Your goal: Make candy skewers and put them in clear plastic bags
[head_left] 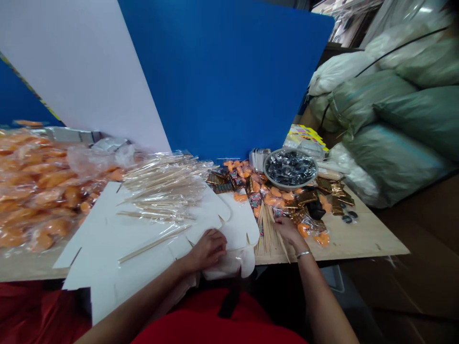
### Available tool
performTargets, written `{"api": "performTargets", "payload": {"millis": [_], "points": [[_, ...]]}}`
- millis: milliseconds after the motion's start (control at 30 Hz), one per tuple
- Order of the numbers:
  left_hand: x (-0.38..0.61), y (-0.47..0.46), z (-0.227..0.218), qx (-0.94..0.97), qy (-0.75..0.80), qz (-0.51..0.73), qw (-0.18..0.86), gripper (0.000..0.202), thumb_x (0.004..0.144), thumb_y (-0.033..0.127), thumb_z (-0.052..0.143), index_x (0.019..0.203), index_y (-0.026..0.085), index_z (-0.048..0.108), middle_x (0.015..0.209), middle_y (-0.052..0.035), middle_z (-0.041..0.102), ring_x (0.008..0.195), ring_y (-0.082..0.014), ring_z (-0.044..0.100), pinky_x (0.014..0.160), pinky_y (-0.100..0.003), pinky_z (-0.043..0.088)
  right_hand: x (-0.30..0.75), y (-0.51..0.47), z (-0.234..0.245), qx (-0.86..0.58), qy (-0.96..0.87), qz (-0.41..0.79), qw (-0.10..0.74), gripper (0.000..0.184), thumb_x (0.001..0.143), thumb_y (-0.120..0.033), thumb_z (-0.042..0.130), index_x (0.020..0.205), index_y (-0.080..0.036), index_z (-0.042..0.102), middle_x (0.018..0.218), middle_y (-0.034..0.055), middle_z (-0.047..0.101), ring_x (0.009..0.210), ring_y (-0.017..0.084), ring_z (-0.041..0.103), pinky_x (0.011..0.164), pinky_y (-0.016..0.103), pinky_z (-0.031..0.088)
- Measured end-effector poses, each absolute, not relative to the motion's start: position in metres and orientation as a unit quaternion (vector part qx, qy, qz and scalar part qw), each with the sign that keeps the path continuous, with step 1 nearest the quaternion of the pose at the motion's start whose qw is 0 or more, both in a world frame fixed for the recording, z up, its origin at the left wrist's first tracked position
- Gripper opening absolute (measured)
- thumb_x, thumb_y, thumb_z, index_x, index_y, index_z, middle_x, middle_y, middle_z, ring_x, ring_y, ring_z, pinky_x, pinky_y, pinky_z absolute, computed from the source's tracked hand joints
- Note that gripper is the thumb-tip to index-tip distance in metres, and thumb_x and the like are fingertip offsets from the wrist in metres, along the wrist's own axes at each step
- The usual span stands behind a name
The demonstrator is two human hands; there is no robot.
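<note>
My hands are both resting low at the near edge of the tabletop (362,239). My left hand (208,248) is lying knuckles-up with the fingers curled in, pressing on the white cardboard sheet (118,239) where a clear plastic bag (229,263) is hanging over the edge; I cannot tell whether the fingers are actually gripping anything. My right hand (289,232) (a thin bracelet (303,253) is sitting on its wrist) is reaching palm-down, its fingertips touching the loose wooden sticks (267,231) that are fanning out just right of the cardboard; whether it is pinching one of them is hidden by the hand itself.

One wrapped stick (154,243) is lying slantwise on the cardboard near my left hand, and clear packets of more sticks (165,186) are piling up at the sheet's far side. Orange sweets (241,169) and gold wrappers (333,188) are spreading out beyond my right hand, around a round bowl (267,176) that is holding dark wrapped pieces. Bags of orange pieces (36,196) are heaping up on the left of the tabletop. A blue board (229,71) and a white board (79,62) are standing behind everything, and bulky pale sacks (380,110) are stacking up off to the right
</note>
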State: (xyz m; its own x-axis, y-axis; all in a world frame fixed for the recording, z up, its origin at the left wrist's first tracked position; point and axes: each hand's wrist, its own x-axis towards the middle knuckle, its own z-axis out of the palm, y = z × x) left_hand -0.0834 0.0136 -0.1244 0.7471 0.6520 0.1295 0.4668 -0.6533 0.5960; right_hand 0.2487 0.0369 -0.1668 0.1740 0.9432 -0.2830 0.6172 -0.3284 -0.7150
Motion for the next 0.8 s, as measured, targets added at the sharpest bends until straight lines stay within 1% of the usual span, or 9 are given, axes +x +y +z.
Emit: {"api": "performTargets", "payload": {"millis": [133,233,300,367,433,500,600,700,800], "points": [[-0.080,0.013,-0.127,0.851,0.359,0.156,0.350,0.020,0.088,0.025,0.043,0.089,0.017,0.062,0.083,-0.0044,0.065,0.078,-0.0169,0.056,0.074,-0.028,0.041,0.239,0.031,-0.168,-0.689,-0.492,0.450,0.283,0.026,0.074,-0.040,0.053,0.065,-0.017,0.057,0.049,-0.0051,0.045,0.041,0.009,0.036,0.042,0.021,0.029],[-0.077,0.011,-0.133,0.810,0.380,0.137,0.426,0.029,0.085,0.021,0.044,0.110,0.017,0.059,0.081,-0.0021,0.064,0.069,-0.0137,0.056,0.063,-0.023,0.041,0.228,0.020,-0.160,-0.642,-0.487,0.502,0.315,0.031,0.070,-0.048,0.057,0.068,-0.017,0.057,0.056,-0.0040,0.049,0.043,0.008,0.038,0.042,0.021,0.031],[-0.074,0.011,-0.134,0.791,0.384,0.119,0.462,0.026,0.079,0.022,0.053,0.103,0.016,0.062,0.071,0.0005,0.061,0.061,-0.0124,0.052,0.056,-0.022,0.037,0.221,0.008,-0.151,-0.615,-0.491,0.523,0.328,0.034,0.070,-0.052,0.058,0.068,-0.018,0.056,0.059,-0.0028,0.051,0.045,0.009,0.040,0.042,0.021,0.031],[-0.071,0.011,-0.132,0.776,0.386,0.117,0.485,0.014,0.074,0.023,0.060,0.083,0.015,0.065,0.064,0.0014,0.058,0.058,-0.0117,0.050,0.054,-0.021,0.035,0.216,-0.005,-0.141,-0.600,-0.499,0.524,0.341,0.036,0.074,-0.053,0.056,0.065,-0.019,0.052,0.057,-0.0035,0.049,0.046,0.010,0.040,0.044,0.022,0.032],[-0.070,0.012,-0.129,0.760,0.397,0.133,0.497,0.012,0.074,0.025,0.060,0.070,0.014,0.063,0.063,0.0010,0.058,0.059,-0.0117,0.050,0.055,-0.021,0.035,0.214,-0.017,-0.134,-0.606,-0.523,0.454,0.391,0.032,0.080,-0.049,0.054,0.069,-0.019,0.051,0.058,-0.0039,0.047,0.052,0.011,0.044,0.051,0.023,0.036],[-0.070,0.014,-0.124,0.743,0.412,0.159,0.503,0.017,0.078,0.028,0.056,0.071,0.014,0.062,0.065,0.0005,0.058,0.061,-0.0118,0.050,0.057,-0.021,0.036,0.214,-0.027,-0.129,-0.612,-0.566,0.334,0.439,0.024,0.085,-0.042,0.052,0.076,-0.019,0.053,0.066,-0.0017,0.052,0.062,0.014,0.051,0.061,0.025,0.040],[-0.073,0.018,-0.118,0.715,0.432,0.198,0.512,0.024,0.083,0.033,0.051,0.072,0.013,0.060,0.064,0.0004,0.056,0.061,-0.0116,0.048,0.057,-0.021,0.036,0.210,-0.037,-0.126,-0.598,-0.633,0.231,0.434,0.019,0.089,-0.034,0.049,0.080,-0.019,0.056,0.078,0.0031,0.058,0.075,0.018,0.055,0.069,0.028,0.041],[-0.077,0.020,-0.113,0.696,0.447,0.226,0.515,0.028,0.083,0.037,0.051,0.071,0.013,0.059,0.061,0.0013,0.053,0.059,-0.0112,0.046,0.055,-0.021,0.034,0.196,-0.040,-0.118,-0.584,-0.639,0.259,0.428,0.019,0.090,-0.033,0.047,0.085,-0.018,0.057,0.081,0.0043,0.059,0.075,0.018,0.056,0.068,0.028,0.042],[-0.077,0.019,-0.111,0.687,0.453,0.245,0.512,0.029,0.082,0.038,0.053,0.069,0.013,0.059,0.059,0.0017,0.051,0.057,-0.0108,0.044,0.054,-0.021,0.032,0.171,-0.039,-0.105,-0.561,-0.626,0.353,0.411,0.025,0.088,-0.034,0.050,0.108,-0.019,0.056,0.077,0.0014,0.057,0.068,0.016,0.054,0.062,0.025,0.042]]}}
